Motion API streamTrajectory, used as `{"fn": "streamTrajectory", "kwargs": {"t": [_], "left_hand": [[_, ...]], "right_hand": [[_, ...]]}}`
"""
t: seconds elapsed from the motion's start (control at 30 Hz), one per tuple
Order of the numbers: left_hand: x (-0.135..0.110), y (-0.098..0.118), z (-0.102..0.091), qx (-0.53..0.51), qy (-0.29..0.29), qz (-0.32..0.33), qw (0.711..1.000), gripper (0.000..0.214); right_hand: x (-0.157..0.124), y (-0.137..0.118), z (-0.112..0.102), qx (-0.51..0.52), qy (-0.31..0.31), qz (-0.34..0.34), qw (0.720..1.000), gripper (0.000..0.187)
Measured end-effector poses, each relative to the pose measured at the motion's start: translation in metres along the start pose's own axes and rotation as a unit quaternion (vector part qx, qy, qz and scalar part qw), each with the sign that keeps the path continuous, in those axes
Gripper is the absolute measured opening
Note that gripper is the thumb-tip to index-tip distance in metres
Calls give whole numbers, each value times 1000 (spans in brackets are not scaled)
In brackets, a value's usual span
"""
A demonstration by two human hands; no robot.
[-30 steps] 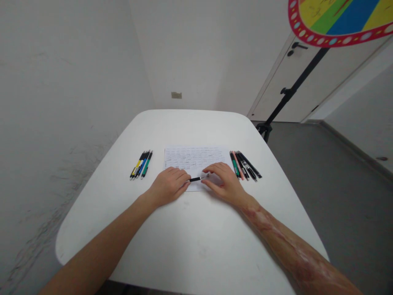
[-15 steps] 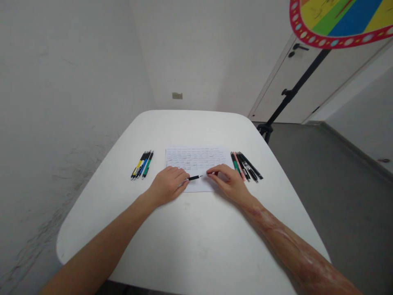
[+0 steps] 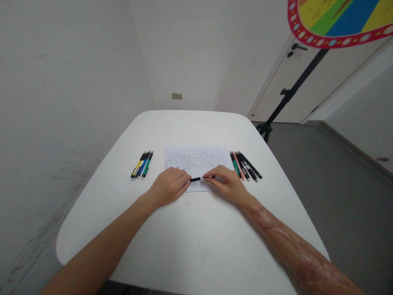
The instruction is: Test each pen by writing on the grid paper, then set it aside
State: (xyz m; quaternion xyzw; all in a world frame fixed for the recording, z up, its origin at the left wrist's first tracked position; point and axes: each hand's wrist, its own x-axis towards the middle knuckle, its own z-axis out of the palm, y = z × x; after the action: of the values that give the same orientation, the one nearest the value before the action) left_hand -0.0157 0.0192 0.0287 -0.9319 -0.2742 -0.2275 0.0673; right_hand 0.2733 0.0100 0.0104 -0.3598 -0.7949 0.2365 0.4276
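Observation:
Both my hands meet over the near edge of a written-on white paper sheet (image 3: 196, 159) on the white table (image 3: 190, 229). My left hand (image 3: 168, 189) is closed round the black barrel of a pen (image 3: 195, 179). My right hand (image 3: 226, 183) pinches the pen's other end, its fingertips touching the silvery tip part. The pen lies level between the two hands, just above the paper.
Several pens with yellow, blue and green bodies (image 3: 141, 164) lie left of the paper. Several more pens, green, pink and black (image 3: 245, 165), lie to its right. A colourful wheel (image 3: 340, 19) on a black stand (image 3: 285, 95) rises behind the table's right corner. A wall runs along the left.
My right hand drew away from the pen's end half a second ago, leaving a small gap, and has now come back against it. My left hand has stayed put.

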Motion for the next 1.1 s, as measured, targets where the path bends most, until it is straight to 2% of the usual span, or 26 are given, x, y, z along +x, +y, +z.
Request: {"fn": "streamTrajectory", "kwargs": {"t": [0.4,0.6,0.87,1.1], "left_hand": [[0,0,0,-1,-2,-6,1000,23],[1,1,-1,5,7,5,1000,22],[1,1,-1,-4,6,-14,1000,24],[1,1,0,0,13,5,1000,23]], "right_hand": [[2,-3,2,-9,38,-24,999,7],[3,-4,1,-7,14,-46,999,8],[4,-7,2,-37,20,-50,998,8],[3,-6,4,-33,-1,-34,999,11]]}}
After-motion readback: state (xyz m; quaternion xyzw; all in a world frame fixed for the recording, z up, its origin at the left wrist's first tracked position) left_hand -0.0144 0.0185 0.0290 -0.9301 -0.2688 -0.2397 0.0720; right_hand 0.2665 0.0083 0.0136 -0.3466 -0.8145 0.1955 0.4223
